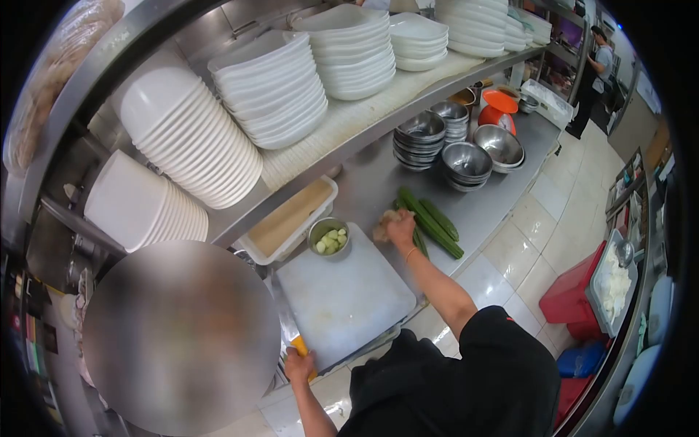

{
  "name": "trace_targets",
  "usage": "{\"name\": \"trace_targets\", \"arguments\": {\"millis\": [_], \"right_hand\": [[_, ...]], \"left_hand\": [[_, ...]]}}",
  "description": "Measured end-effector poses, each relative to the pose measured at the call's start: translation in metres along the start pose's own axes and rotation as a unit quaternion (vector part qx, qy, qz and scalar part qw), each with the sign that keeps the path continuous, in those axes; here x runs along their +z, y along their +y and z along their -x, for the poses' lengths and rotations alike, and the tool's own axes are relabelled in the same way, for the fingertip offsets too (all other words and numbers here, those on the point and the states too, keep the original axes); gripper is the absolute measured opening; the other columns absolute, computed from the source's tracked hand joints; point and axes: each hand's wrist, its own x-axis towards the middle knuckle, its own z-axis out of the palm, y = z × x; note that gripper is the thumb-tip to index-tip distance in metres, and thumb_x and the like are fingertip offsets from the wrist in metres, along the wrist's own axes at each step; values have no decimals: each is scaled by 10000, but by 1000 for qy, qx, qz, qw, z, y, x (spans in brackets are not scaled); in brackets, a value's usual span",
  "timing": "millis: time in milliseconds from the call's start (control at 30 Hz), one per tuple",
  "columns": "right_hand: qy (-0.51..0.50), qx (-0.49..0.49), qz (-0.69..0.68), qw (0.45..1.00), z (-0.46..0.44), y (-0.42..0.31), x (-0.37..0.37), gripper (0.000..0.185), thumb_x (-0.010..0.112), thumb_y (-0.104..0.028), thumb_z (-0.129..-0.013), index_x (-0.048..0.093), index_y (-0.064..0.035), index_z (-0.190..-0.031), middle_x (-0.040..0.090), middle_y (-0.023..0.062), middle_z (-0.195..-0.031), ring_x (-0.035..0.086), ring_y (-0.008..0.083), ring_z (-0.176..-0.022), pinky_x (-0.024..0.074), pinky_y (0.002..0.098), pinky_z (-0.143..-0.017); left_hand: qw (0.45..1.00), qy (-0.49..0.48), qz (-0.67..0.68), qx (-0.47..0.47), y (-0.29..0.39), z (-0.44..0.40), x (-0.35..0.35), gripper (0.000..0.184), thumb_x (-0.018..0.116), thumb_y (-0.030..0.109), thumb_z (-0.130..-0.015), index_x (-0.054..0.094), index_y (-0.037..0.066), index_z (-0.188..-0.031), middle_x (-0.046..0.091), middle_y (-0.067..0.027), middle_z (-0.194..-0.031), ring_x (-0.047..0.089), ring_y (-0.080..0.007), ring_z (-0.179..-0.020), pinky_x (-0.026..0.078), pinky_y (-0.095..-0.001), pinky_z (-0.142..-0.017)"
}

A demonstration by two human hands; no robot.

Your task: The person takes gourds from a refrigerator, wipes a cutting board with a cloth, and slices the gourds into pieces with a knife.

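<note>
My left hand (299, 365) is wrapped round the yellow handle of a knife (291, 328), whose blade lies along the left edge of the white cutting board (342, 288). Beyond the board's right corner, my right hand (400, 227) is closed on a brownish cloth or crumpled item (384, 224), too small to make out surely. Long green vegetables (429, 226) lie on the steel counter just right of that hand. A metal bowl (329, 237) with pale green cut pieces (332, 242) rests at the board's far edge.
Stacked metal bowls (467, 164) and an orange scale (498, 109) stand farther back. A white tub (291, 218) sits beyond the board. White dishes (277, 91) fill the shelf above. A person (593, 80) stands at the far right. A blurred disc hides the lower left.
</note>
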Motion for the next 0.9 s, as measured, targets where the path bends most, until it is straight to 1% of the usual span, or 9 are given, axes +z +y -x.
{"name": "trace_targets", "arguments": {"millis": [167,267,367,400,567,700,733,833,900], "right_hand": [[-146,-38,-221,964,6,-73,-54,201,675,-50,-720,554,-17,-877,592,19,-805,520,109,-727,485,295,-702],[-242,-57,-149,957,52,-99,-72,396,707,-86,-698,562,-32,-1063,617,107,-1023,580,197,-928,495,348,-856],[-321,-275,195,885,100,-72,-62,677,746,-166,-690,484,-69,-1307,478,219,-1362,452,362,-1277,387,458,-1078],[-382,-201,285,856,118,-58,-59,925,808,-262,-640,383,-55,-1436,294,277,-1513,196,471,-1442,211,550,-1179],[-349,-290,307,837,136,-7,-31,818,744,-243,-729,386,-16,-1428,275,262,-1540,173,468,-1463,185,561,-1192],[-370,-266,277,846,154,-7,-30,628,637,-146,-817,415,16,-1382,342,267,-1498,239,461,-1442,207,546,-1191],[-360,-278,262,851,163,-2,-26,593,626,-127,-816,431,16,-1358,360,271,-1483,270,462,-1424,221,542,-1187],[-354,-295,196,865,210,6,-15,470,589,-69,-806,490,17,-1257,416,283,-1430,364,464,-1364,272,539,-1163],[-412,-256,106,868,260,-6,-1,360,567,-17,-774,551,26,-1131,471,278,-1373,416,461,-1317,340,528,-1122]], "left_hand": [[1000,-6,-22,-12,-9,-4,11,645,773,467,-712,560,12,-1116,688,-240,-1053,657,-404,-1040,519,-482,-891],[998,-44,-31,-34,-4,0,2,644,746,464,-740,551,28,-1171,686,-232,-1103,651,-402,-1066,513,-471,-907],[998,-50,-1,-39,3,1,-3,625,738,453,-755,548,40,-1184,688,-230,-1097,647,-404,-1070,508,-461,-908],[998,-51,3,-44,5,3,-5,610,732,432,-753,549,38,-1181,689,-230,-1092,647,-405,-1068,507,-460,-908],[997,-58,16,-52,15,6,-18,533,685,306,-723,569,26,-1162,687,-240,-1087,641,-411,-1069,500,-460,-909],[990,47,118,-64,-27,-1,9,370,645,154,-671,607,-43,-982,669,-235,-811,686,-330,-735,526,-407,-654],[991,38,98,-83,-8,22,-19,389,649,169,-687,639,-35,-1017,684,-263,-890,663,-433,-873,521,-443,-760],[977,54,194,-76,-22,69,-42,376,638,131,-673,627,-48,-1003,657,-235,-821,641,-399,-782,503,-421,-728],[964,77,248,-62,-34,98,-54,345,610,74,-677,620,-47,-1000,617,-150,-727,584,-281,-625,473,-368,-612]]}}
